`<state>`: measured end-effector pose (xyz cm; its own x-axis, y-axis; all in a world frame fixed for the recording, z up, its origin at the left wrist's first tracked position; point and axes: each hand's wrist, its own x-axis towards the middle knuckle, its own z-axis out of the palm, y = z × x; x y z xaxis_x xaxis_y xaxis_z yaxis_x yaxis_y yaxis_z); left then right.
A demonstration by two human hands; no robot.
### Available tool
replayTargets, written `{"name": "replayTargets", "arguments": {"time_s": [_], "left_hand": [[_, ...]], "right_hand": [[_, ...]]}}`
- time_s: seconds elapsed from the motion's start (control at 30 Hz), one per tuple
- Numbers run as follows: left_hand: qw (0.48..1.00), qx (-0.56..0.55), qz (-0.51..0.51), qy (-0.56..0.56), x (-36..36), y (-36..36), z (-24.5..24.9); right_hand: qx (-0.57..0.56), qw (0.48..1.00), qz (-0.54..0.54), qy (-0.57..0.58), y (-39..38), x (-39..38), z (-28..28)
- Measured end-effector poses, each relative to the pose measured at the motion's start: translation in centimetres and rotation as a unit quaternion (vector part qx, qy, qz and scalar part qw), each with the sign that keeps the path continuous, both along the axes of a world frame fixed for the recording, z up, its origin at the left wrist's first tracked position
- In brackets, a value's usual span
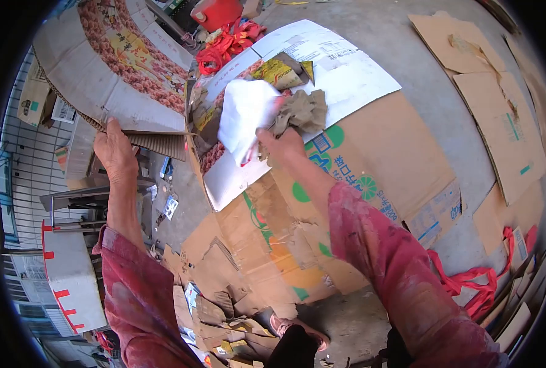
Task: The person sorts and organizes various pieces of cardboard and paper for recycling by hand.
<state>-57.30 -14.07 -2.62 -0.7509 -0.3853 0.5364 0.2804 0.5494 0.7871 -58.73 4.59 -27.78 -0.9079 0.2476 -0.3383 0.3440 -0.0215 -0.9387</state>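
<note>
My left hand (116, 150) grips the lower edge of a large printed cardboard sheet (135, 67), white with a red and yellow food picture, raised at the upper left. Its corrugated edge shows beside my fingers. My right hand (283, 147) is closed on crumpled brown paper (303, 112). A white sheet (243, 113), smeared by motion, overlaps the fingers of that hand. Below both lies a flattened white carton (346, 73) with torn yellow-printed scraps (280, 72) on it. Under this is a brown carton (383, 144) with green and blue print.
Flattened cardboard (497, 116) lies on the floor at right, with a red strap (469, 285) nearby. Torn cardboard pieces (236, 325) surround my shoe (319, 336). A red bucket (217, 13) and red bags (230, 46) are at the back.
</note>
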Motion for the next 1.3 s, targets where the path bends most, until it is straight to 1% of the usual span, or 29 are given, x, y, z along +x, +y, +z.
{"name": "replayTargets", "arguments": {"time_s": [0.03,0.07,0.1,0.13,0.17,0.23,0.27,0.33,0.4,0.47,0.53,0.57,0.6,0.63,0.67,0.73,0.8,0.87,0.93,0.97,1.0,1.03,1.07,1.1,1.13,1.17,1.2,1.27,1.3], "left_hand": [[1.0,0.002,0.002,-0.009,0.4,0.5,0.2],[1.0,0.005,0.004,-0.017,0.7,0.9,0.2],[1.0,0.006,0.001,-0.018,0.4,1.1,-0.3],[0.999,-0.046,0.009,-0.014,-0.1,1.3,-1.0],[0.995,-0.099,0.017,-0.012,-0.7,1.9,-1.7],[0.991,-0.132,-0.014,0.022,-1.6,4.6,-3.9],[0.987,-0.151,-0.033,0.044,-2.0,5.9,-5.2],[0.963,-0.259,0.03,-0.063,-2.2,9.5,-7.7],[0.96,-0.265,-0.039,-0.079,-2.3,13.5,-11.6],[0.914,-0.363,-0.064,-0.171,-2.2,17.2,-14.3],[0.856,-0.47,-0.183,-0.111,-3.1,18.7,-17.2],[0.819,-0.495,-0.251,-0.146,-3.3,18.8,-18.0],[0.818,-0.495,-0.255,-0.143,-3.2,18.7,-18.2],[0.835,-0.467,-0.247,-0.152,-3.3,18.0,-18.4],[0.851,-0.44,-0.239,-0.159,-3.6,17.1,-18.6],[0.846,-0.489,-0.164,-0.138,-4.5,13.2,-19.1],[0.844,-0.481,-0.094,-0.218,-4.6,9.2,-20.4],[0.839,-0.477,-0.114,-0.234,-4.7,7.0,-22.8],[0.836,-0.47,-0.131,-0.252,-4.6,7.7,-23.3],[0.842,-0.465,-0.125,-0.242,-4.7,8.3,-23.8],[0.849,-0.459,-0.118,-0.234,-4.6,9.3,-23.8],[0.85,-0.456,-0.116,-0.239,-4.4,10.1,-23.4],[0.819,-0.48,-0.119,-0.29,-4.2,10.8,-22.8],[0.785,-0.504,-0.121,-0.339,-4.2,11.0,-22.6],[0.786,-0.502,-0.12,-0.34,-4.4,10.9,-23.0],[0.789,-0.495,-0.112,-0.345,-4.6,10.6,-23.8],[0.792,-0.487,-0.105,-0.352,-4.7,10.5,-24.4],[0.792,-0.481,-0.111,-0.36,-4.5,11.0,-24.3],[0.79,-0.48,-0.113,-0.365,-4.3,11.2,-23.9]], "right_hand": [[-0.001,0.995,0.095,0.009,0.5,0.4,-0.4],[0.0,0.995,0.095,0.009,1.6,0.8,-0.9],[-0.03,0.986,0.156,-0.047,3.5,1.5,-0.2],[-0.06,0.97,0.215,-0.102,5.0,2.2,0.0],[-0.059,0.97,0.21,-0.103,6.0,3.1,-0.8],[-0.237,0.959,0.152,-0.031,7.2,5.4,-2.3],[-0.236,0.96,0.146,-0.032,7.7,6.5,-2.6],[-0.3,0.946,0.122,-0.026,8.9,7.8,-2.7],[-0.299,0.947,0.118,-0.012,9.1,8.3,-2.9],[-0.294,0.949,0.115,0.003,9.2,8.5,-2.9],[-0.297,0.946,0.127,-0.005,9.3,8.5,-3.2],[-0.295,0.947,0.124,-0.003,9.5,8.4,-3.2],[-0.338,0.934,0.115,-0.006,9.8,8.4,-3.3],[-0.38,0.919,0.104,-0.009,10.2,8.6,-3.4],[-0.381,0.92,0.096,-0.008,10.5,8.7,-3.5],[-0.342,0.931,0.121,-0.028,10.9,8.9,-3.5],[-0.321,0.938,0.131,-0.011,11.5,9.1,-3.4],[-0.298,0.943,0.147,0.003,11.7,9.2,-3.5],[-0.12,0.976,0.143,0.11,11.7,9.0,-3.0],[-0.116,0.977,0.146,0.108,12.2,8.8,-2.8],[0.039,0.972,0.169,0.162,13.4,8.3,-0.6],[0.191,0.94,0.188,0.212,14.3,7.7,1.3],[0.216,0.921,0.123,0.299,14.6,6.9,2.6],[0.238,0.891,0.055,0.383,14.6,5.7,3.8],[0.293,0.862,0.061,0.41,14.7,4.2,5.2],[0.347,0.828,0.067,0.435,14.5,2.4,6.1],[0.349,0.828,0.07,0.434,13.6,0.2,6.0],[0.489,0.776,0.09,0.388,11.7,-3.5,4.5],[0.488,0.776,0.096,0.388,11.6,-3.9,3.3]]}}
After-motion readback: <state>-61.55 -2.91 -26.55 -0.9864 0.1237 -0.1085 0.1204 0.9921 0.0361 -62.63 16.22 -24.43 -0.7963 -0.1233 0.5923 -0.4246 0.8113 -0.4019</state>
